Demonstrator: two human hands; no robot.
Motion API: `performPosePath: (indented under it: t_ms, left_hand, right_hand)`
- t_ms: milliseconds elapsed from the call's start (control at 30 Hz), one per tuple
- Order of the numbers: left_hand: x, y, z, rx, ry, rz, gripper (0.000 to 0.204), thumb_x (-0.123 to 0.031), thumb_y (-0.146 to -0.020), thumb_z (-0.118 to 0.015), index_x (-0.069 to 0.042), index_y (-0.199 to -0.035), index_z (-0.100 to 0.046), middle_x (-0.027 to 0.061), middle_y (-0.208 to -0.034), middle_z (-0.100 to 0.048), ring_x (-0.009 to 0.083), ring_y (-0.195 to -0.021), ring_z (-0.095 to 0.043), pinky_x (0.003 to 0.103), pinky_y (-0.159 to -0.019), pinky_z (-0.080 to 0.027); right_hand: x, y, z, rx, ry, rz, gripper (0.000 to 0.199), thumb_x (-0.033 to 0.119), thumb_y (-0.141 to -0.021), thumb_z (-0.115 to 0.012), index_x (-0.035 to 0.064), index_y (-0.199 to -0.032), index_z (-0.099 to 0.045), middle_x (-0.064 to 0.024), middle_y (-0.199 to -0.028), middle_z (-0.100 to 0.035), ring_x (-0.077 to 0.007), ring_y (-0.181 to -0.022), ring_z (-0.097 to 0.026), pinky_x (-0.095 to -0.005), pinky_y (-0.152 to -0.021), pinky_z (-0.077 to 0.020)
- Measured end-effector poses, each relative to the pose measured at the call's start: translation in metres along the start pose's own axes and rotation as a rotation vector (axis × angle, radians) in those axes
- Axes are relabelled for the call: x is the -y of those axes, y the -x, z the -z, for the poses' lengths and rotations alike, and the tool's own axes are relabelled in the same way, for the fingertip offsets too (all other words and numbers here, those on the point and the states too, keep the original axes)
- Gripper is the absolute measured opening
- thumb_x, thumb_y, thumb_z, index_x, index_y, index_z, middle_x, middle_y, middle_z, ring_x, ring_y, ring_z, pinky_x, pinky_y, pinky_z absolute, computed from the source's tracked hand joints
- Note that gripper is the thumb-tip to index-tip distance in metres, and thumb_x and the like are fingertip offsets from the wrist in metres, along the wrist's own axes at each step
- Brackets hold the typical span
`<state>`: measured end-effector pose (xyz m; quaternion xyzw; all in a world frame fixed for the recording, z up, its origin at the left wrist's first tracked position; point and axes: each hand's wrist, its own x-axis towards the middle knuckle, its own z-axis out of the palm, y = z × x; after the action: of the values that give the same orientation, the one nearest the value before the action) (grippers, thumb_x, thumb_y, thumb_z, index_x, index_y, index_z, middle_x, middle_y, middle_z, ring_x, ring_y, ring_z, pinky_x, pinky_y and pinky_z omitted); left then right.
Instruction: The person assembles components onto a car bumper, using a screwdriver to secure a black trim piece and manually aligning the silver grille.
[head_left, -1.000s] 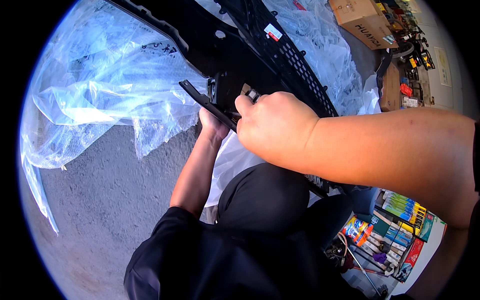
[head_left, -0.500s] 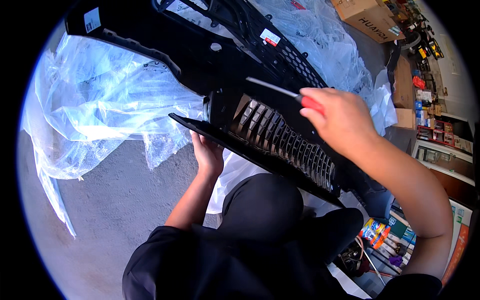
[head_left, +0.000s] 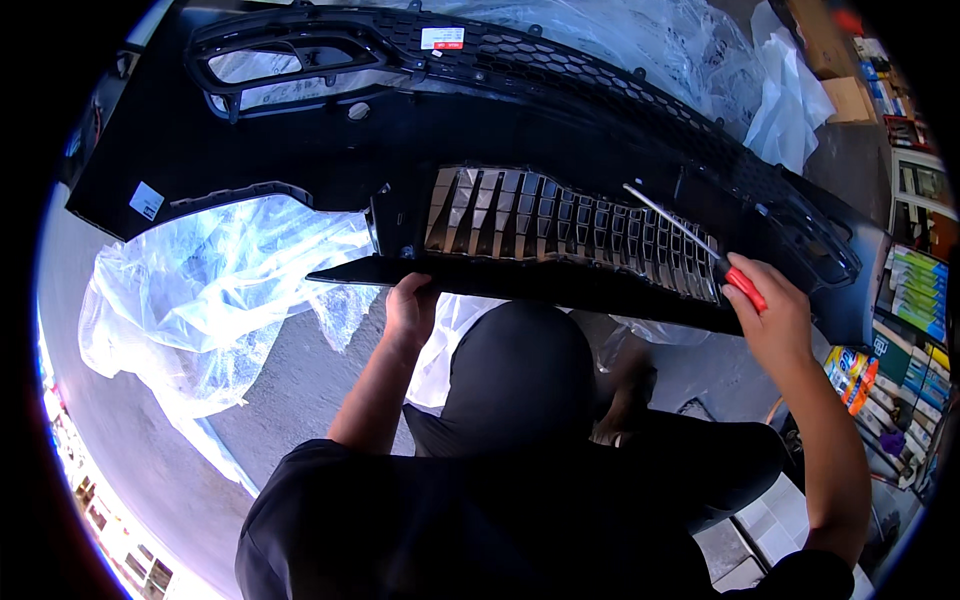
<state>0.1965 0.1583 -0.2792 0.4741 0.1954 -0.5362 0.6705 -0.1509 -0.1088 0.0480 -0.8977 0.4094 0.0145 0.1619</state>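
A large black car bumper stretches across in front of me, its inner side facing me. Set into its middle is a shiny grille of many small cells. My left hand is closed on the near edge of the bumper, left of the grille, fingers partly hidden beneath it. In my right hand is a screwdriver with a red handle. Its shaft points up and to the left across the grille's right part; whether the tip touches the bumper I cannot tell.
Crumpled clear plastic wrap lies on the grey floor to the left, with more behind the bumper. My bent knee is close under its near edge. Shelves and packaged goods crowd the right side.
The view has turned, and the bumper now runs more level across it. My right hand with the screwdriver has come down to the grille's right end. My left hand keeps its hold.
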Motion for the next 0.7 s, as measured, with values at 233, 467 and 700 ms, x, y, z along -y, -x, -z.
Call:
performPosePath:
  t_ms: [233, 467, 700]
  left_hand:
    - [-0.006, 0.028, -0.036, 0.075, 0.001, 0.018, 0.034, -0.019, -0.095, -0.059, 0.004, -0.121, -0.059, 0.0195, -0.118, -0.065, 0.0315, -0.121, -0.058, 0.049, -0.115, -0.04]
    - [0.031, 0.028, -0.05, 0.086, -0.019, 0.064, 0.043, -0.024, -0.094, -0.064, -0.002, -0.129, -0.055, 0.016, -0.126, -0.062, 0.031, -0.128, -0.054, 0.053, -0.121, -0.034]
    - [0.037, 0.027, -0.063, 0.072, -0.07, 0.08, 0.045, -0.029, -0.096, -0.059, -0.005, -0.133, -0.056, 0.0148, -0.132, -0.061, 0.0311, -0.13, -0.053, 0.052, -0.12, -0.034]
  right_hand:
    - [-0.089, 0.121, -0.014, -0.296, 0.004, -0.284, 0.035, 0.01, -0.095, -0.073, 0.006, -0.13, -0.069, -0.0176, -0.119, -0.073, -0.0315, -0.109, -0.072, -0.0378, -0.09, -0.0578]
    - [-0.117, 0.127, -0.039, -0.337, -0.117, -0.136, 0.033, 0.014, -0.095, -0.074, 0.0053, -0.127, -0.07, -0.0161, -0.119, -0.074, -0.0312, -0.107, -0.074, -0.0382, -0.089, -0.0592]
    - [-0.155, 0.128, -0.045, -0.39, -0.193, -0.12, 0.032, 0.017, -0.095, -0.075, 0.0072, -0.126, -0.071, -0.0152, -0.118, -0.075, -0.0299, -0.106, -0.074, -0.0365, -0.086, -0.0602]
